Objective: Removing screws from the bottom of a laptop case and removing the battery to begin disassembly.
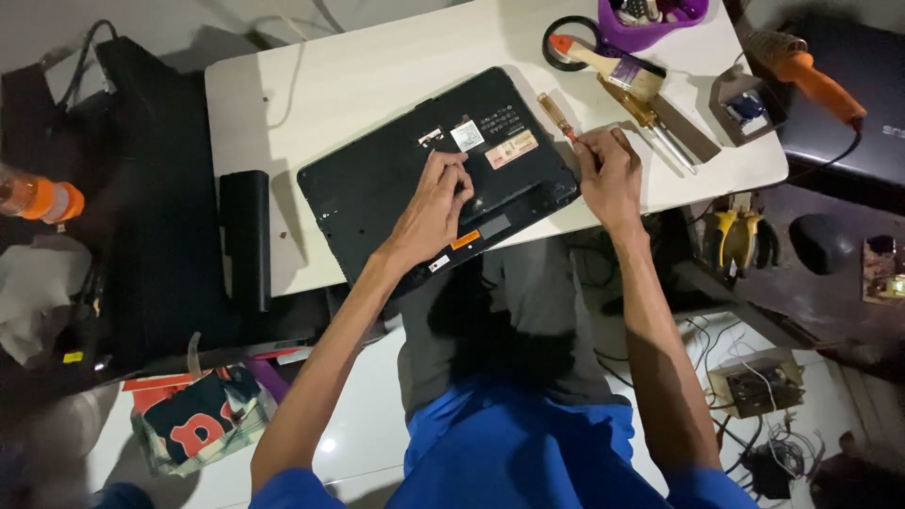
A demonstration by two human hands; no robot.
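White table [330, 85] bears your upturned laptop [396, 188] at centre; battery [245, 240] out at nine o'clock. Left hand [436, 203] fingertips press its base; right hand [608, 170] pinches screwdriver [558, 117] at two o'clock. Base cover remains on.

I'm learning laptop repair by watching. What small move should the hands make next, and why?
Probably bring the screwdriver tip down onto the laptop base: the right hand holds it at the laptop's edge, while the left hand presses flat on the upturned underside, steadying it.

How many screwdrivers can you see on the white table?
2. A small screwdriver with an amber and red handle is held by the right hand beside the upturned black laptop. A larger amber-handled screwdriver lies under the wooden-handled paintbrush. The purple tub may hide more.
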